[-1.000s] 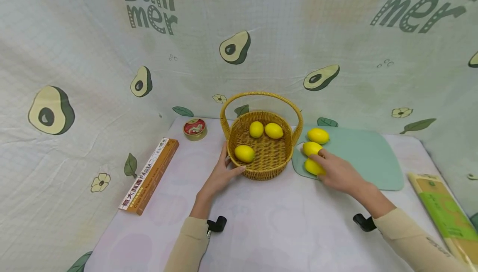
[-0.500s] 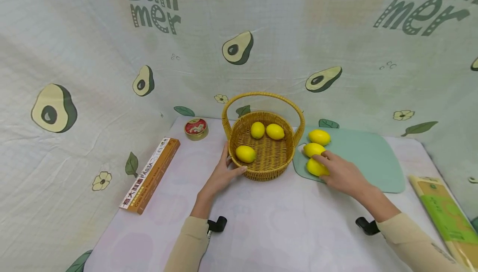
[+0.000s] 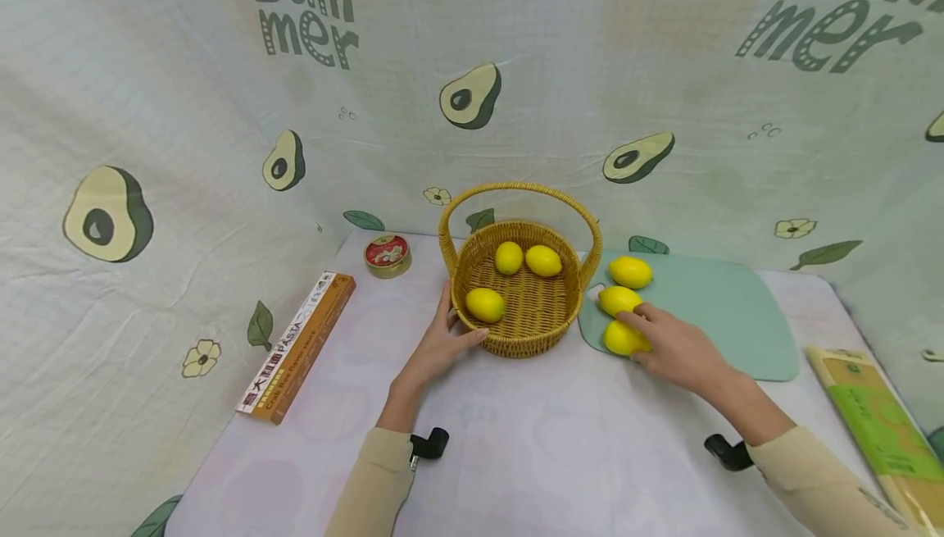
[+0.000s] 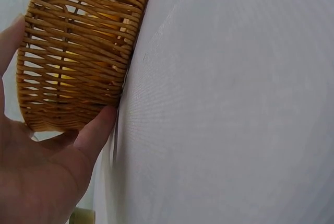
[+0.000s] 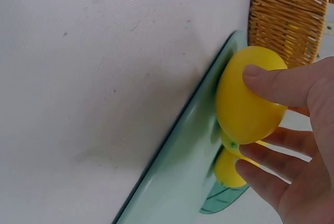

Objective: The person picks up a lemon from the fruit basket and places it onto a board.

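My left hand holds the wicker basket at its near left side, the thumb at the rim and the fingers along the outer wall. Inside the basket are three lemons, one near the front left and two at the back. My right hand pinches the nearest lemon on the green board. In the right wrist view, the thumb presses the near side of that lemon, while the other fingers reach behind it. A middle lemon and a far lemon lie beyond it.
A pasta box lies at the left, with a round red-topped tin behind it. At the right edge is a green and yellow packet. A printed cloth hangs behind the table.
The lemon at my right hand has shifted slightly toward me, leaving a little more gap from the middle lemon. My left hand and the basket stay in place.
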Tool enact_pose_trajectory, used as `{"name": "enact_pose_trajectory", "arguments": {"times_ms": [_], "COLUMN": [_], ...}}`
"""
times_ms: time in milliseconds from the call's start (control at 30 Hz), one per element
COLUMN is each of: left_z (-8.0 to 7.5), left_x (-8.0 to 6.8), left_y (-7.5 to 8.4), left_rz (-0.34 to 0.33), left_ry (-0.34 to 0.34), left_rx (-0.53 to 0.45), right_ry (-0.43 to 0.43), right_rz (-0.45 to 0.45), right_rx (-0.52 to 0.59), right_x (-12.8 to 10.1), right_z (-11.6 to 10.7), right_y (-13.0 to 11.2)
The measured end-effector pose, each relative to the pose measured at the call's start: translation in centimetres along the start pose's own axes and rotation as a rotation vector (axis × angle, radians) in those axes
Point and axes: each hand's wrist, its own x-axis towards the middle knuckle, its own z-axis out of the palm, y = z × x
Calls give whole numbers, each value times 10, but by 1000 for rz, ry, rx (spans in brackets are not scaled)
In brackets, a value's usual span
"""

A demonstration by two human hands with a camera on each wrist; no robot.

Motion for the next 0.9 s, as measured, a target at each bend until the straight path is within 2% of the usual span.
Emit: {"name": "enact_pose_trajectory", "arguments": {"times_ms": [333, 600, 767, 900], "left_z": [0, 1, 0, 0], "left_x": [0, -2, -4, 1], "left_y": [-1, -1, -1, -6], "left_rz": [-11, 9, 0, 0], "left_ry": [1, 8, 14, 18], "left_rx": [-4, -1, 4, 8], "right_ry": [-13, -10, 10, 52], "right_rz": [3, 2, 2, 23], "right_rx": [-16, 0, 23, 20], "right_x": [-3, -7, -8, -5], "right_z": [-5, -3, 4, 4], "right_y": [-4, -9, -10, -10]}}
